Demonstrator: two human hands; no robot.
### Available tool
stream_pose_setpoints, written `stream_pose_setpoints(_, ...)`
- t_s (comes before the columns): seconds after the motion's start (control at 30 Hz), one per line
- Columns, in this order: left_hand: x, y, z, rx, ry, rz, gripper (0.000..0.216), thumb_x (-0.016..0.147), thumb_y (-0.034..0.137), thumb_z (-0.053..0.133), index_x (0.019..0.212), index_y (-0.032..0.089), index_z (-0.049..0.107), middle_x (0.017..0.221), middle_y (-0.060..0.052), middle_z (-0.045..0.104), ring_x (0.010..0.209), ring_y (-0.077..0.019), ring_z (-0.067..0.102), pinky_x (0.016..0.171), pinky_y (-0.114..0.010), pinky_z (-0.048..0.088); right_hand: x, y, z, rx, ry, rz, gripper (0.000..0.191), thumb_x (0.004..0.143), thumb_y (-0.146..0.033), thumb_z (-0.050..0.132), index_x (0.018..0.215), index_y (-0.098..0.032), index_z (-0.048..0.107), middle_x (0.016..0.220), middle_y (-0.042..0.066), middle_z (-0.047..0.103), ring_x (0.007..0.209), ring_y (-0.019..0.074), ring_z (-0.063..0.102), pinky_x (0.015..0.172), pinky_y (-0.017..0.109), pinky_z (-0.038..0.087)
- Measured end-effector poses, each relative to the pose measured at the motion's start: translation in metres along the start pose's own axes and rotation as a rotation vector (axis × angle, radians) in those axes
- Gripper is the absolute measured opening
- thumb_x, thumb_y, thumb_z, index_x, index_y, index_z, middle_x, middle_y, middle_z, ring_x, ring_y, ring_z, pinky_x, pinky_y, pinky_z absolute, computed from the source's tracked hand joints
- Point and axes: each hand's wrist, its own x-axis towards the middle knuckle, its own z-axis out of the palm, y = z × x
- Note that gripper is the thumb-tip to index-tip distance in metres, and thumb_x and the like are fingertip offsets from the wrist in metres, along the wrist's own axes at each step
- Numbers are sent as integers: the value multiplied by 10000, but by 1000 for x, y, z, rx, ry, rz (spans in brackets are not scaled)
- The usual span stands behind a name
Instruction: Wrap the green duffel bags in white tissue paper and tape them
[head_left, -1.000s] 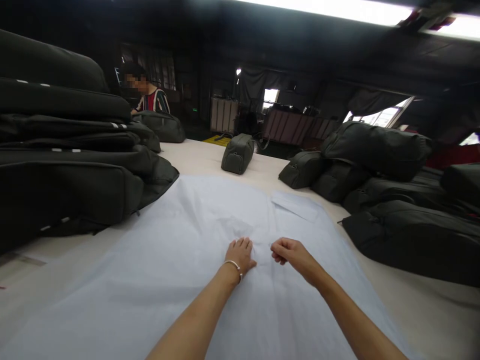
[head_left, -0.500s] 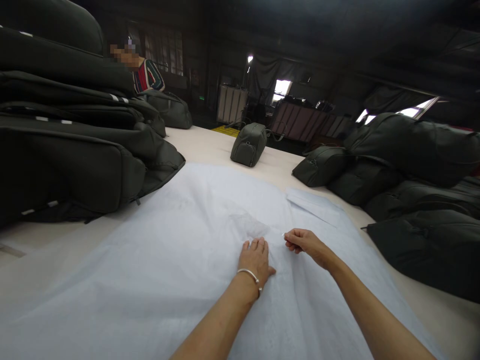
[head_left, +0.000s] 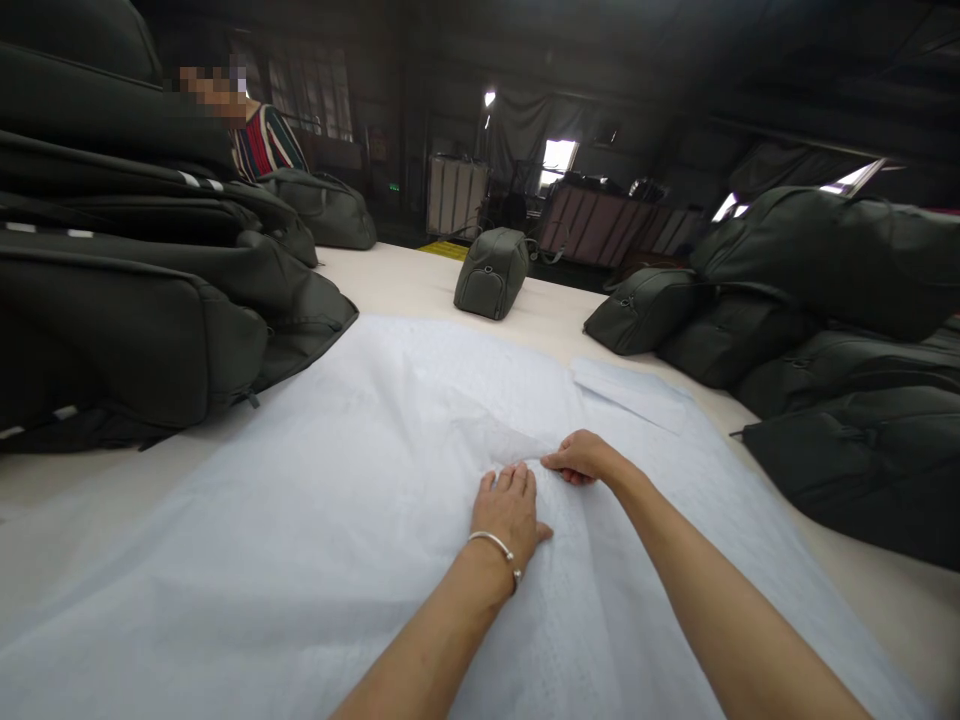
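Note:
A large thin white sheet [head_left: 322, 520] lies spread and wrinkled in front of me. My left hand [head_left: 507, 510], with a silver bangle at the wrist, rests on it palm down, fingers stretched out. Just beyond those fingers is a crumpled, see-through patch [head_left: 491, 437]. My right hand [head_left: 577, 457] is closed in a pinch, its fingertips low at the sheet close to the left fingers. Whatever sits between the right fingertips is too small or hidden to make out.
Dark green bags are piled high on the left [head_left: 120, 320] and on the right [head_left: 847, 440]. One small bag [head_left: 491, 272] stands on the pale table [head_left: 405, 268] ahead. A person in a striped top [head_left: 270, 140] is behind the left pile.
My right hand has moved left and in to the sheet beside my left fingers; the small white sliver at its fingertips no longer shows. My left hand stays on the sheet.

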Motion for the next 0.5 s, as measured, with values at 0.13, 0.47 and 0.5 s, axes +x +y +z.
stream_pose_setpoints(0.13, 1, 0, -1, 1, 0, 2, 676, 880, 468, 548, 1466, 197, 348, 1542, -114, 351, 1398, -286, 340, 1140, -491, 278, 1, -8, -5, -153, 34, 67, 375, 560, -489, 833, 524, -192, 607, 527, 98, 644, 559, 226, 637, 527, 320, 454)
stream_pose_setpoints(0.47, 0, 0, -3, 27, 3, 7, 666, 864, 428, 583, 1452, 192, 378, 1533, -116, 368, 1393, -282, 352, 1132, -483, 296, -30, -24, -1, -261, 589, -82, 714, 902, -609, 429, 1398, -96, 421, 1429, 250, 448, 1348, 370, 385, 1061, 547, 315)
stream_pose_setpoints(0.5, 1, 0, -3, 33, 7, 9, 660, 865, 428, 580, 1451, 200, 379, 1532, -113, 370, 1391, -281, 356, 1129, -480, 300, -28, -29, 4, -258, 636, -135, 696, 948, -576, 330, 1465, -111, 321, 1520, 206, 339, 1422, 324, 266, 1121, 524, 237)
